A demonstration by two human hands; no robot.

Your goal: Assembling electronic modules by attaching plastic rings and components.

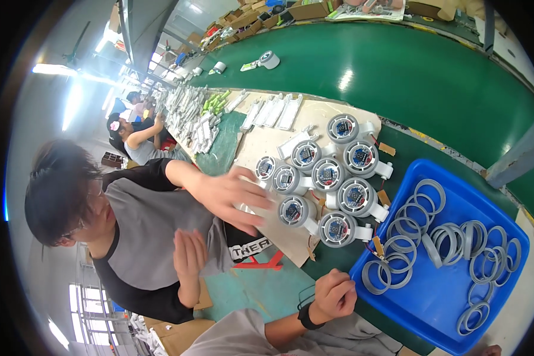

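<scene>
Your left hand (336, 294) is curled, its grip I cannot tell; the grey rings (431, 250) lie rightward, inside the blue tray (433, 305). Your right hand (491, 350) barely shows, its grip unclear.

Lights (72, 108) glare at upper left. A window (80, 301) shines lower left; a green belt (391, 56) crosses behind.

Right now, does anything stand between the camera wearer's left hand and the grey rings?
Yes: the raised rim of the blue tray, at its near-left corner, stands between the left hand and the grey rings inside. Nothing visible covers the tray's open top.
</scene>
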